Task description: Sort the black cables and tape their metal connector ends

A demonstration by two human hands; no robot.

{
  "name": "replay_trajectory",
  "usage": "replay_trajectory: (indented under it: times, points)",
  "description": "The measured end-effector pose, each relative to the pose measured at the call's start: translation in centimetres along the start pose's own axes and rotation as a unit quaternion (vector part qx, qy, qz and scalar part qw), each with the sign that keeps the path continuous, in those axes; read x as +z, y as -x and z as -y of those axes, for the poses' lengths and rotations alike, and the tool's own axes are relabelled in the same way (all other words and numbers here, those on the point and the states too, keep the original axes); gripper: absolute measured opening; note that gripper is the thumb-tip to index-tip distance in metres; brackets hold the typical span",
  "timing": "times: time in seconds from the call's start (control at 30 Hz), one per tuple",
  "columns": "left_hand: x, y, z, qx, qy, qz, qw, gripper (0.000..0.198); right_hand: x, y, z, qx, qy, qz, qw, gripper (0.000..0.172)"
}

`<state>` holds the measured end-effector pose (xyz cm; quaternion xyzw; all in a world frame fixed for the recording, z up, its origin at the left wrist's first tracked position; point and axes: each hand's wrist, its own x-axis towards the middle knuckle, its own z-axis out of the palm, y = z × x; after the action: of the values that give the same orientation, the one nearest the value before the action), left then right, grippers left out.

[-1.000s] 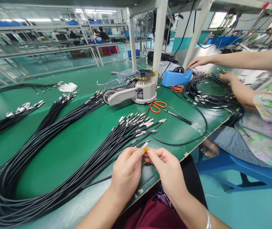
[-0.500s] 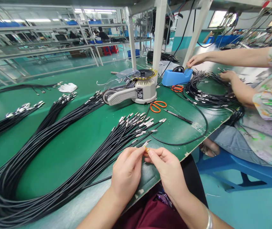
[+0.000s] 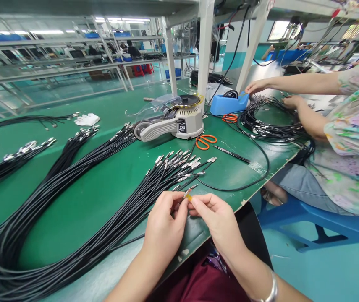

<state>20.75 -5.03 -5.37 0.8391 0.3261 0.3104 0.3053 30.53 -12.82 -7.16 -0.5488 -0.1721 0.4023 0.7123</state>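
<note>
At lower centre, your small strip of thin amber-yellow tape (image 3: 189,197) shows against a silvery metal connector (image 3: 187,191). Your long, slender black cables (image 3: 116,230) at lower left have silver tips, over a glossy green tabletop (image 3: 97,184). Above centre you have looped orange scissor handles (image 3: 205,141) and a sky-blue boxy holder (image 3: 225,105); at right, a pale short-sleeved top (image 3: 352,155) is flower-patterned in lilac, green and yellow.

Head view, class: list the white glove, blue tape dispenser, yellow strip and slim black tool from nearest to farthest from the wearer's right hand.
1. Yellow strip, at the fingertips of the right hand.
2. Slim black tool, ahead, slightly right.
3. Blue tape dispenser, farther ahead.
4. White glove, far to the left.
</note>
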Motion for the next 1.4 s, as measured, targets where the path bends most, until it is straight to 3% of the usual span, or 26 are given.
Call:
replay_trajectory:
  times: [0.17,0.7,0.93,1.4]
  points:
    - [-0.6,-0.2,0.0,-0.065,0.006,0.031,0.997,0.013,0.1,0.2,0.2,-0.005,0.006,-0.002,1.000,0.023]
    - [-1.8,-0.7,-1.3,-0.096,0.051,0.073,0.991,0.020,0.6,0.4,1.4,-0.051,0.056,-0.010,0.997,0.015]
    - [-1.5,-0.7,-1.2,-0.210,0.221,0.112,0.946,0.022,0.5,0.3,1.3,-0.067,0.054,0.013,0.996,0.014]
    - [-1.9,-0.7,-0.9,-0.249,0.415,0.141,0.864,0.018,1.3,0.5,2.3,-0.052,0.020,0.036,0.998,0.014]
